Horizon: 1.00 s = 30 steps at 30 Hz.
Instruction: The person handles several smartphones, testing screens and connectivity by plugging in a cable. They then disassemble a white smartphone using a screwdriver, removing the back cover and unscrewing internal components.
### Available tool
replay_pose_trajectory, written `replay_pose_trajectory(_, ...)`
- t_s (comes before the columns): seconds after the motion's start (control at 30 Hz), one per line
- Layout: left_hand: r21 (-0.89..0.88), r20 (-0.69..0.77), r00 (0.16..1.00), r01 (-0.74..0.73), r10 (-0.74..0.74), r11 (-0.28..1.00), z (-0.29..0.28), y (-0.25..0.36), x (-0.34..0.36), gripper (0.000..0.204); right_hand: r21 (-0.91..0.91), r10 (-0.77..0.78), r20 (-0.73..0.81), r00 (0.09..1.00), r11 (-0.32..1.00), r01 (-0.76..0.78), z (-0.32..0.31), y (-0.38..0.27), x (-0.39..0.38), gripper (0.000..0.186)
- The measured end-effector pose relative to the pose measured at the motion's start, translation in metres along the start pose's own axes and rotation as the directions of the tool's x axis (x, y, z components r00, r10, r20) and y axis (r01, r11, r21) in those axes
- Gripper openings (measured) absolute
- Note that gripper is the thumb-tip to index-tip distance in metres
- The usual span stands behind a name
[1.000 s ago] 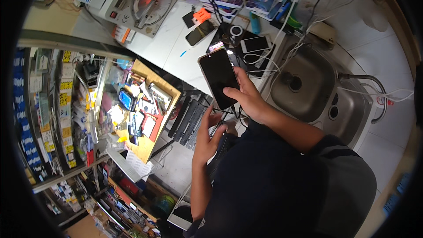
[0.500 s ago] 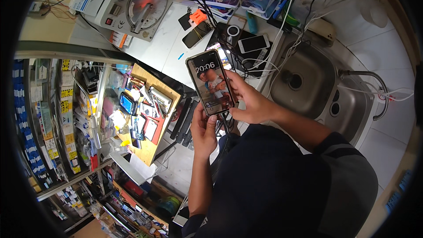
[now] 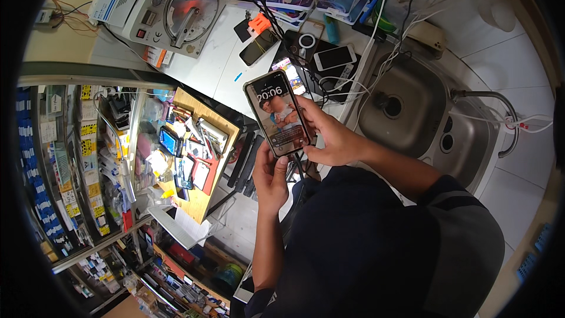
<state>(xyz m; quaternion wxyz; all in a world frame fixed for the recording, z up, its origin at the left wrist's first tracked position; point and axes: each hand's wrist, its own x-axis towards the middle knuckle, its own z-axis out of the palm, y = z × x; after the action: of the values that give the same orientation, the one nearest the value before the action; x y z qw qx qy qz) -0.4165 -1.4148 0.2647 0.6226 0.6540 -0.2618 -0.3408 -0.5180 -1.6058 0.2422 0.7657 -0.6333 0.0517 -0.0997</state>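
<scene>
Between my two hands is a smartphone (image 3: 276,112) in a dark case, tilted slightly, its screen lit with a clock and a photo wallpaper. My left hand (image 3: 271,178) grips its lower left corner, thumb at the bottom edge. Along the lower right side, my right hand (image 3: 331,134) has its fingers round the edge and its thumb near the bottom corner. Just beyond the held phone, a second phone with a bright screen (image 3: 292,74) lies on the worktop, partly hidden. A white-framed phone (image 3: 334,57) and a dark phone (image 3: 259,49) lie farther off.
A grey machine with a round window (image 3: 189,16) stands at the far left. Black cables (image 3: 259,1) hang across the worktop. To the right is a steel sink (image 3: 376,97) with white cables over its edge. A wooden tray (image 3: 202,205) of tools and phones sits at left.
Both hands and the smartphone have shifted slightly left and down in the picture. Small text now shows across the lower part of its lit screen. The grip looks the same.
</scene>
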Motion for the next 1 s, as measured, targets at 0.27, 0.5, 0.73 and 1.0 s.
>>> replay_pose_trajectory(0.27, -0.026, -0.02, 0.999, 0.024, -0.025, 0.999, 0.0, 0.0, -0.002, 0.05, -0.065, -0.056, -0.002, 0.998, 0.996, 0.056, 0.002, 0.008, -0.002, 0.105)
replay_pose_trajectory(0.5, -0.04, -0.006, 0.999, 0.031, -0.032, 0.999, 0.001, 0.0, -0.002, 0.049, 0.186, 0.109, -0.074, 0.991, 0.978, -0.094, 0.005, 0.011, 0.003, 0.072)
replay_pose_trajectory(0.73, -0.099, 0.055, 0.997, 0.059, -0.054, 0.993, -0.01, -0.016, -0.002, 0.059, 0.226, 0.11, -0.137, 0.984, 0.971, -0.077, 0.005, 0.029, 0.003, 0.053)
replay_pose_trajectory(1.0, -0.693, -0.222, 0.96, -0.03, -0.173, 0.72, -0.031, -0.062, 0.015, 0.07, 0.294, 0.273, -0.002, 0.962, 0.92, -0.26, 0.047, 0.072, -0.003, 0.028)
